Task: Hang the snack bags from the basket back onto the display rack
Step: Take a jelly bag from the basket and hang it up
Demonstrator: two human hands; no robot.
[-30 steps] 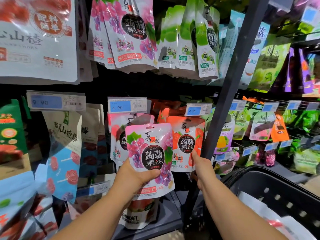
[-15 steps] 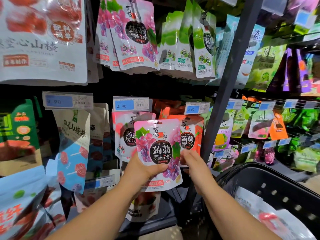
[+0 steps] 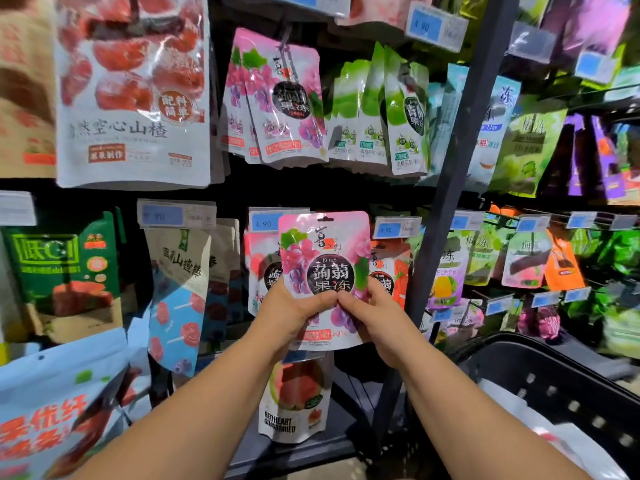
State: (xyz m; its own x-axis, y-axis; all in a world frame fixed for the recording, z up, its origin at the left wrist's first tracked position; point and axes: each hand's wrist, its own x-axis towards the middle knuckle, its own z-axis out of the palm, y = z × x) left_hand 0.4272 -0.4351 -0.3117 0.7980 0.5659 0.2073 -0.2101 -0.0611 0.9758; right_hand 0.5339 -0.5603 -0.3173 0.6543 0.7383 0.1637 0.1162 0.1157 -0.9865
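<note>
Left hand (image 3: 294, 311) and right hand (image 3: 379, 318) together, thumbs tip to tip.

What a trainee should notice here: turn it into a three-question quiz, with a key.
1. True or false: the left hand and the right hand both hold the grape jelly bag.
2. The matching grape bags hang: A) on the row above the held bag; B) on the lowest row; C) nowhere in view.
3. Fill in: the black basket sits at the lower ____ of the view.
Key: 1 true; 2 A; 3 right.
</note>
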